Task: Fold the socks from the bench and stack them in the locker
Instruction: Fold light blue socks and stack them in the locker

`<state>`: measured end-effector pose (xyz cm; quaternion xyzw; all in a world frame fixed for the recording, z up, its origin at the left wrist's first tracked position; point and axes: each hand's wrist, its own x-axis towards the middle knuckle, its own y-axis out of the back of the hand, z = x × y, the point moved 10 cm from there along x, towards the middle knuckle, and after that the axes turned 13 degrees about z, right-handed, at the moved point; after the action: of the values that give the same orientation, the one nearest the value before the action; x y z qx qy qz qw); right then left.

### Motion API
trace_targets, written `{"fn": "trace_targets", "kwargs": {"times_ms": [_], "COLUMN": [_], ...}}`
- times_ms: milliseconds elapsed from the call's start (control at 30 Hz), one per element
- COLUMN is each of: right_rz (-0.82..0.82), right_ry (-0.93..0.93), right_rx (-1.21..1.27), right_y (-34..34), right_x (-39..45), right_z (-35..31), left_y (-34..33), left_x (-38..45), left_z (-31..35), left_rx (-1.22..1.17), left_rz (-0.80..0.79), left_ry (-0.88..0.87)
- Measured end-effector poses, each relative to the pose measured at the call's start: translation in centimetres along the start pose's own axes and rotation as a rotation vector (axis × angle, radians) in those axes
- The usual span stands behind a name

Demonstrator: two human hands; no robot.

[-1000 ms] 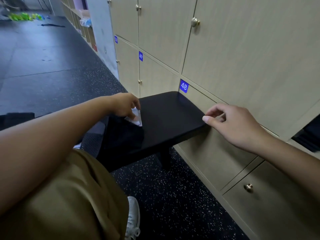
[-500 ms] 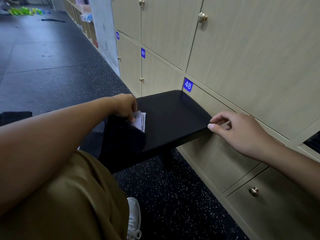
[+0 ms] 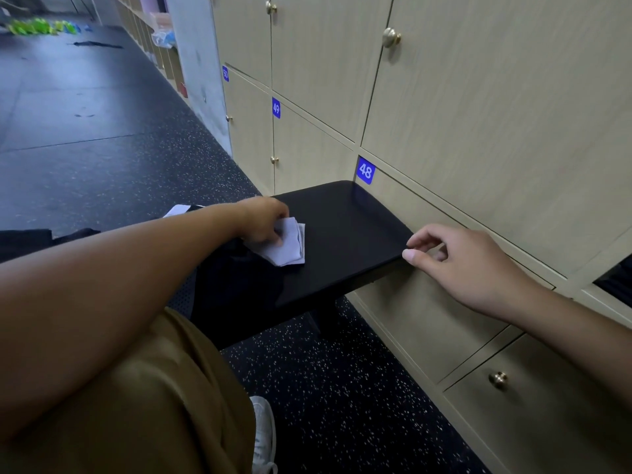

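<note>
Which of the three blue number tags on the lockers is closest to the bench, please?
The tag reading 48: it sits just above the far corner of the black bench. Tags 49 and 50 are farther along the lockers.

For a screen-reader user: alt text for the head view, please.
A person's left hand pinches a pale folded sock on a black bench, while the right hand hovers, loosely curled, near the bench's edge. Closed wooden lockers line the wall.

So the bench sits right up against the lockers on my right. Sock is lying on its left part under my left hand; my right hand is at the near right corner.
</note>
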<state>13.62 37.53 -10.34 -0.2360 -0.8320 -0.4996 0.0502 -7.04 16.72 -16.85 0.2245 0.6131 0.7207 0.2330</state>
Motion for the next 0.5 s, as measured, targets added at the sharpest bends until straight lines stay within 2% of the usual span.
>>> {"fn": "trace_targets", "kwargs": {"times_ms": [133,233,333,500], "right_rz": [0.005,0.002,0.018,0.119], "right_ry": [-0.01,-0.013,-0.027,-0.084], "right_rx": [0.005,-0.004,0.0,0.124], "right_y": [0.3,0.6,1.2,3.2], "right_x": [-0.2,-0.4,-0.4,-0.2], "right_z": [0.2,0.5,0.7,0.7], "left_y": [-0.1,1.2,3.6,7.6], "left_x": [0.4,0.6,0.6,0.5], "left_z": [0.3,0.9,2.3,6.4], "left_rx": [0.037,-0.016,-0.176,-0.484], "left_rz": [0.004,0.1,0.253,0.4], "left_ry": [-0.01,0.001,-0.011,-0.12]}}
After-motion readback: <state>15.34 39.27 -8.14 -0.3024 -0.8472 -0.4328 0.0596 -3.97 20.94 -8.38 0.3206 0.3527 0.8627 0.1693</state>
